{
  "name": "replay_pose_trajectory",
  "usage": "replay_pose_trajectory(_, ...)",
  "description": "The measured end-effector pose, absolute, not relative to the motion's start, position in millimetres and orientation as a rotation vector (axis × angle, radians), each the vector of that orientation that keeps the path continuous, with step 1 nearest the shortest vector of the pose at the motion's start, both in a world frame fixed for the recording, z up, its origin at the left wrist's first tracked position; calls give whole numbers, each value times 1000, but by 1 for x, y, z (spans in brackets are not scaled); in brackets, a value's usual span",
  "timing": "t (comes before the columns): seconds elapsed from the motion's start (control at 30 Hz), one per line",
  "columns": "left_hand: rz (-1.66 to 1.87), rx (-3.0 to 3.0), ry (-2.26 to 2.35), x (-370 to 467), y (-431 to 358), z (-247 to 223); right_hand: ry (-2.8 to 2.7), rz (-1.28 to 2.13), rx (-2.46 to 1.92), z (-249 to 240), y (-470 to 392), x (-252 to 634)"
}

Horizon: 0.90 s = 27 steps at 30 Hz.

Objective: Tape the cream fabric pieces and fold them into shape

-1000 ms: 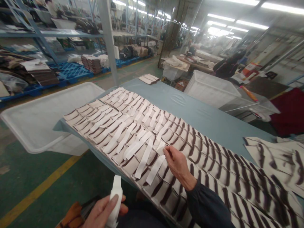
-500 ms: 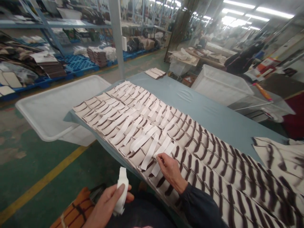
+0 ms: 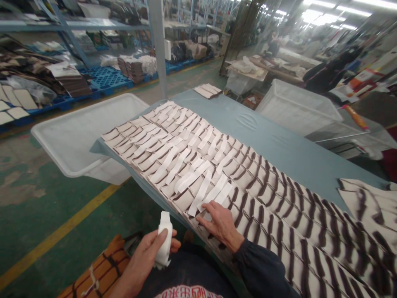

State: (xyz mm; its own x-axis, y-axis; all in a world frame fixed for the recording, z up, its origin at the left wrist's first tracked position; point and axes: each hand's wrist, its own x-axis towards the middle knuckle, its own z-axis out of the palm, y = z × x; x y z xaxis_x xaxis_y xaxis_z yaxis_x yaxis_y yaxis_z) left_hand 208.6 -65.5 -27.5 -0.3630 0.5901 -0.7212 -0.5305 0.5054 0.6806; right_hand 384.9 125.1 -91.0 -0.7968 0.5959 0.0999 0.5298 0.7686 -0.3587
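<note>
Your left hand (image 3: 151,246) grasps a white wad (image 3: 166,240), thumb laid along its front, out beyond the table's near edge and above your lap. Your right hand (image 3: 221,223) is loose, thumb and forefinger parted, its fingertips at the lower ends of white strips (image 3: 223,194) near that same edge; whether they press down, you cannot tell. These strips lie across the left part of the cream panels (image 3: 294,207), which overlap in long rows on the table (image 3: 269,134), their dark edges showing to the right of your hand. Your dark sleeve (image 3: 260,265) covers some of the near panels.

Around you it is crowded. A white bin (image 3: 93,120) stands close against the table's left end, where the cover's corner hangs in front of it, and a grey pole (image 3: 160,49) rises just behind. A small pile (image 3: 207,90) sits at the table's far end; larger cream pieces (image 3: 366,203) lie at its right. Across the table a second bin (image 3: 300,105) stands by the far edge, with an orange tube (image 3: 356,117) beside it. An orange checked cloth (image 3: 99,265) sits just beside your left forearm. Past the yellow line (image 3: 71,221) on the floor, blue pallets (image 3: 107,78) hold brown stacks (image 3: 72,78) below a rack (image 3: 102,25).
</note>
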Motion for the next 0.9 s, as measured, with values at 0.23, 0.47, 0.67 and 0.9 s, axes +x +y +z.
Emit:
replay_pose_trajectory(0.23,1372,-156,1342,206,-51,-13,-2466,545,-941,-48,117,392)
replay_pose_trajectory(0.47,1496,-275,1031,205,-30,2,-2457,682,-560,-12,85,377)
replay_pose_trajectory(0.67,1505,-431,915,200,-19,5,-2401,728,-387,-9,69,367)
replay_pose_trajectory(0.9,1480,-424,847,192,-18,5,-2453,624,-303,-14,63,368)
